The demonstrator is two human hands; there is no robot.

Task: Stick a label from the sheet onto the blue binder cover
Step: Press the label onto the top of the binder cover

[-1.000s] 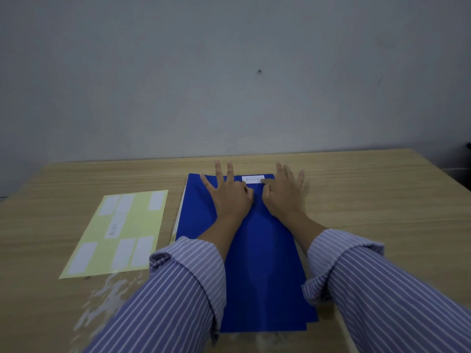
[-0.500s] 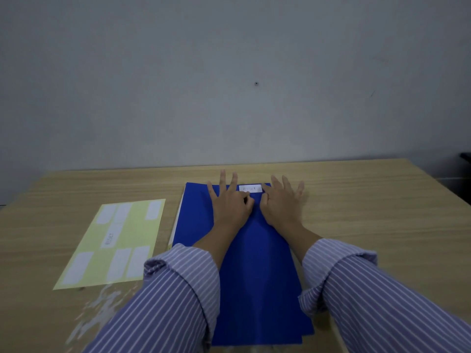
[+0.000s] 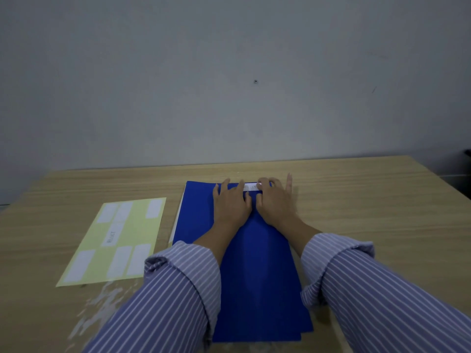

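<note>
A blue binder [image 3: 254, 271] lies flat on the wooden table [image 3: 369, 212], long side running away from me. A small white label [image 3: 251, 187] sits on its cover near the far edge. My left hand [image 3: 230, 203] rests flat on the cover with a fingertip on the label's left end. My right hand [image 3: 276, 202] lies beside it, fingertips pressing the label's right end. Neither hand grips anything. The pale yellow label sheet [image 3: 117, 240], with several white labels on it, lies to the left of the binder.
A plain grey wall [image 3: 229, 85] rises behind the table's far edge. A shiny patch of reflection [image 3: 102, 307] shows on the tabletop below the sheet. Bare wood lies to the right of the binder.
Both hands have slid a little toward the binder's far edge and their fingers have drawn together over the label. The camera view has tilted up slightly.
</note>
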